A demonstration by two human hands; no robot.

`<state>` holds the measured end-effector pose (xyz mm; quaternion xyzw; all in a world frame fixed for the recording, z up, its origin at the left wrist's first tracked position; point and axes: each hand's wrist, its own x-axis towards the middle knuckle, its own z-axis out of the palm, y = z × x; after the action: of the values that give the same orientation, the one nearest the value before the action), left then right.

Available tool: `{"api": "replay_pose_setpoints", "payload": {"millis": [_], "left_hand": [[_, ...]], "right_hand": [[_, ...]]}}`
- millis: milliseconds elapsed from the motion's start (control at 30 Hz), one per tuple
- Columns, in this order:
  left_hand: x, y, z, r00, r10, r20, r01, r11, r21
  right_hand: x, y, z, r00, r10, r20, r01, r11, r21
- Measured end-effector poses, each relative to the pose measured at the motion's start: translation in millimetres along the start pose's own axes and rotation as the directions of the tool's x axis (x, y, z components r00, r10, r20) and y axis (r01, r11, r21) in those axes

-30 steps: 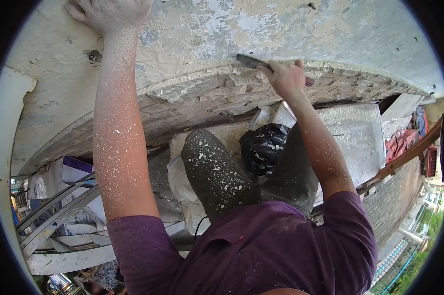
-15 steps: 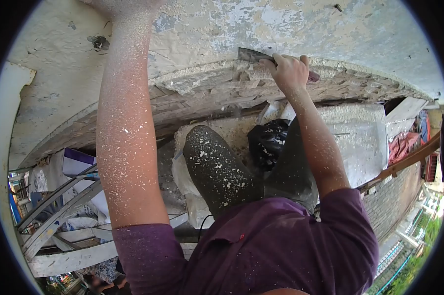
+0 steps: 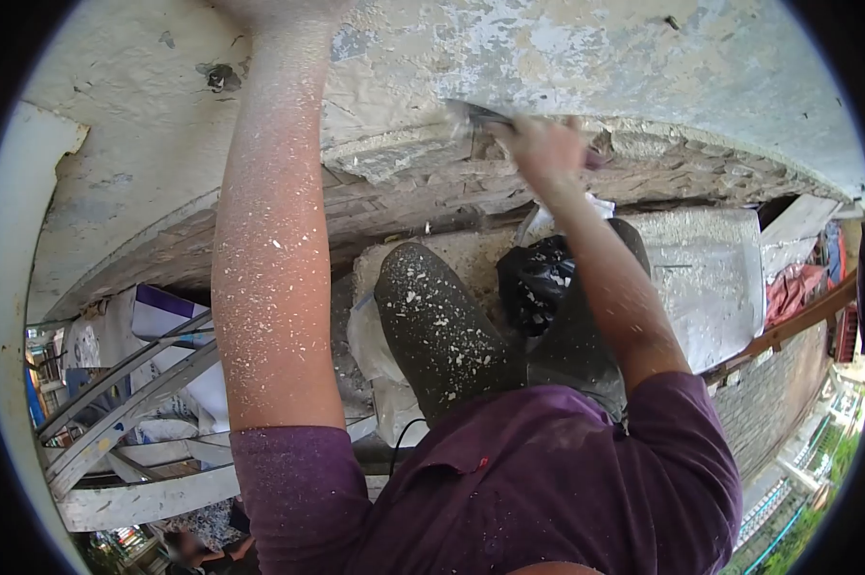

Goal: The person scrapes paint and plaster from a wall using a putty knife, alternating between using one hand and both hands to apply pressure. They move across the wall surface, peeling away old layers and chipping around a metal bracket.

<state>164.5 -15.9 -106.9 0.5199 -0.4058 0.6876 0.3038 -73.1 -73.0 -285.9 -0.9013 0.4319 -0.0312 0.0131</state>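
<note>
At the 12 o'clock edge of the view, our right hand is closed around the handle of a paint scraper; motion blur softens both. The scraper's long axis runs from 4 to 10 o'clock. Its blade leads toward 10 o'clock from the hand and lies against the flaking painted wall, just above the band of exposed masonry. Our left hand, well apart toward 9 o'clock, meets the wall at the frame's top. It is cropped there, so we cannot tell its spread. The right hand is the nearer to the blade.
</note>
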Motion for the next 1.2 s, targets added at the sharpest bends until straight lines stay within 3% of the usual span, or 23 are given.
{"api": "replay_pose_setpoints", "payload": {"millis": [33, 67, 133, 300, 400, 467, 533, 600, 667, 700, 767, 833, 867, 900, 933, 967, 1000, 1033, 1067, 1133, 1167, 1200], "left_hand": [[0, 1, 0, 1.000, -0.002, 0.002, 0.002, 1.000, 0.001], [1, 2, 1, 1.000, -0.005, -0.006, 0.005, 1.000, -0.001], [-2, 1, 1, 1.000, -0.023, 0.015, 0.023, 1.000, -0.003], [-3, 5, -4, 0.999, -0.018, 0.026, 0.019, 1.000, -0.005], [3, 6, -15, 0.994, -0.041, 0.104, 0.043, 0.999, -0.008], [1, 8, -14, 0.981, -0.086, 0.177, 0.093, 0.995, -0.028], [-2, 1, 0, 1.000, 0.007, 0.006, -0.007, 1.000, -0.027], [-2, -4, 3, 1.000, 0.014, 0.007, -0.014, 1.000, -0.006], [-2, 0, 2, 1.000, 0.020, 0.002, -0.020, 1.000, 0.007], [-3, 1, -1, 1.000, -0.005, 0.027, 0.005, 1.000, -0.013], [1, 1, -4, 0.999, -0.017, 0.047, 0.019, 0.999, -0.044], [1, 5, -11, 0.992, -0.040, 0.116, 0.045, 0.998, -0.041], [15, 5, -27, 0.994, -0.049, 0.101, 0.054, 0.998, -0.042], [38, 4, -55, 0.879, -0.118, 0.462, 0.217, 0.962, -0.166], [50, 5, -70, 0.635, -0.101, 0.766, 0.407, 0.887, -0.220], [36, 6, -57, 0.631, -0.093, 0.770, 0.410, 0.883, -0.229], [13, 7, -30, 0.861, -0.117, 0.495, 0.226, 0.960, -0.166], [2, 8, -14, 0.986, -0.070, 0.149, 0.075, 0.997, -0.029], [2, 9, -15, 0.987, -0.074, 0.145, 0.079, 0.996, -0.032], [5, 9, -20, 0.978, -0.077, 0.192, 0.084, 0.996, -0.028], [4, 10, -20, 0.979, -0.075, 0.189, 0.083, 0.996, -0.033], [4, 11, -21, 0.978, -0.073, 0.194, 0.082, 0.996, -0.037]], "right_hand": [[5, 5, 32, 0.929, -0.099, -0.356, 0.090, 0.995, -0.041], [1, 7, 19, 0.927, -0.098, -0.362, 0.087, 0.995, -0.046], [-11, 4, -16, 0.999, -0.018, -0.038, 0.018, 1.000, 0.013], [-4, -43, -19, 0.992, -0.125, 0.035, 0.120, 0.986, 0.115], [3, -81, -9, 0.985, -0.172, -0.011, 0.171, 0.973, 0.153], [-10, -44, -16, 1.000, -0.002, -0.026, 0.005, 0.992, 0.128], [-17, -9, -19, 0.985, 0.107, -0.132, -0.097, 0.992, 0.080], [-9, -35, -18, 0.997, 0.059, -0.051, -0.042, 0.958, 0.283], [9, -93, 7, 0.900, -0.164, -0.403, 0.267, 0.940, 0.214], [10, -97, 7, 0.897, -0.167, -0.409, 0.272, 0.938, 0.213], [0, -104, -14, 0.984, -0.128, -0.126, 0.150, 0.971, 0.187], [-18, -50, -21, 0.996, 0.082, -0.032, -0.078, 0.992, 0.098], [-33, -15, -11, 0.906, 0.048, -0.420, 0.016, 0.989, 0.147], [-29, 11, -20, 0.943, 0.287, -0.165, -0.239, 0.935, 0.264], [-24, 24, -11, 0.930, 0.249, -0.271, -0.208, 0.963, 0.173], [-23, 8, -23, 0.962, 0.226, -0.151, -0.200, 0.965, 0.171], [-18, -16, -36, 0.979, 0.203, -0.032, -0.195, 0.966, 0.172], [-5, -31, -18, 0.991, 0.110, -0.079, -0.095, 0.981, 0.171], [1, -46, -4, 0.989, 0.047, -0.143, -0.013, 0.972, 0.233], [-5, -53, -4, 0.921, -0.048, -0.386, 0.100, 0.988, 0.116], [-11, -44, -14, 0.921, -0.044, -0.388, 0.096, 0.988, 0.117], [-18, -22, -32, 0.960, 0.118, -0.252, -0.064, 0.975, 0.213]]}}
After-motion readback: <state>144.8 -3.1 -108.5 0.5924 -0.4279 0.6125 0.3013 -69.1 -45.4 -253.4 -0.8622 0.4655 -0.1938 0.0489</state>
